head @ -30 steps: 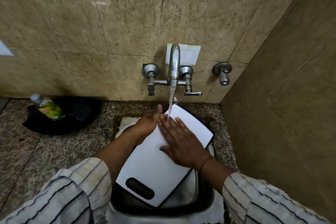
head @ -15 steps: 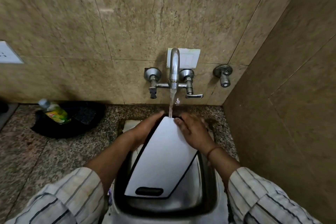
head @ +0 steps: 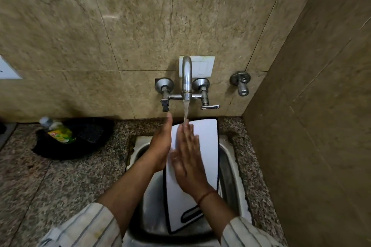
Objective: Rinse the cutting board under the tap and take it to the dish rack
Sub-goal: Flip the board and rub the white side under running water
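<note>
Board (head: 206, 146), white w/ black rim and slot handle, tilted in sink (head: 230, 166) under tap (head: 187, 78) stream. L hand (head: 160, 146) gripped left edge, seemingly; R hand (head: 188, 166) lay flat, fingers spread.

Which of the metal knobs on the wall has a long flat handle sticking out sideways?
The knob just right of the spout: its flat lever points right. The left knob ends in a dark stub, and the far-right one has no lever.

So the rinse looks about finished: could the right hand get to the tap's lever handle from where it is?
Probably yes. The right hand lies flat on the cutting board, holding nothing, and the lever handle sits just beyond with nothing between.
</note>
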